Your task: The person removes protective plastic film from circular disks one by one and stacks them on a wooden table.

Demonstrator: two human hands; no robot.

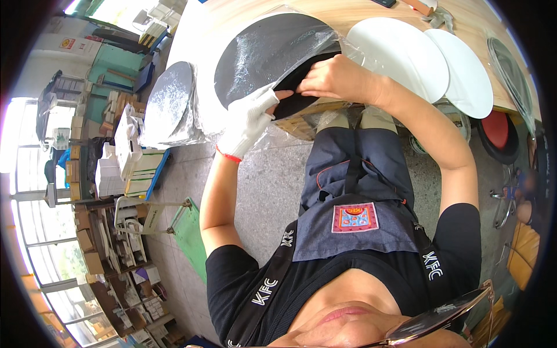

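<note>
A large black round disc (261, 52), partly wrapped in shiny clear film, lies at the table's near edge. Its near right portion looks darker and matt, apart from the glossy film. In a white glove with bare fingertips and a red cuff, my left hand (249, 119) grips the near left rim of the disc. My bare right hand (333, 78) reaches across from the right, its fingers pinched together over the dark matt part, close to the left fingertips. What lies between the right fingertips is too small to make out.
White round discs (400, 58) overlap on the wooden table (197, 29) to the right. Another film-wrapped dark disc (168, 104) sits at the left edge. Clear-wrapped round pieces (510, 75) lie far right, near a red-and-black stool seat (497, 132). A green-decked trolley (188, 238) stands left.
</note>
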